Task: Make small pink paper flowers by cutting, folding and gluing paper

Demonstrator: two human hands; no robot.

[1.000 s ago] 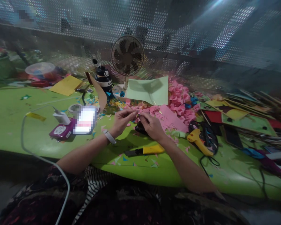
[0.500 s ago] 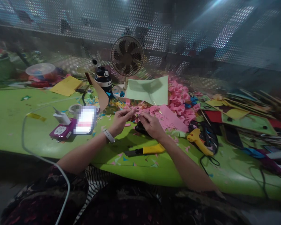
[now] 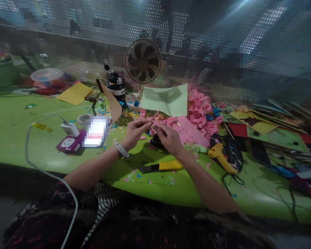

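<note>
My left hand (image 3: 137, 134), with a white watch band (image 3: 121, 149) on its wrist, is closed in a pinch above the green table (image 3: 93, 166). Close beside it, my right hand (image 3: 170, 139) pinches too, the fingertips of both nearly meeting. What lies between the fingers is too small to make out. Just behind the hands spread pink paper pieces (image 3: 199, 107) and a flat pink sheet (image 3: 193, 131). A black object (image 3: 157, 141) is partly hidden under my right hand. In front lies a yellow-handled cutter knife (image 3: 169, 165), its handle end near my right forearm.
A pale green sheet (image 3: 166, 100) leans before a fan (image 3: 143, 61). On the left are a lit phone (image 3: 95, 132), a purple power strip (image 3: 70, 143) and a white cable (image 3: 28, 155). A yellow glue gun (image 3: 220, 157) lies right. Paper scraps litter the table.
The whole view has shifted slightly. Both hands keep nearly the same pinching pose in the same place.
</note>
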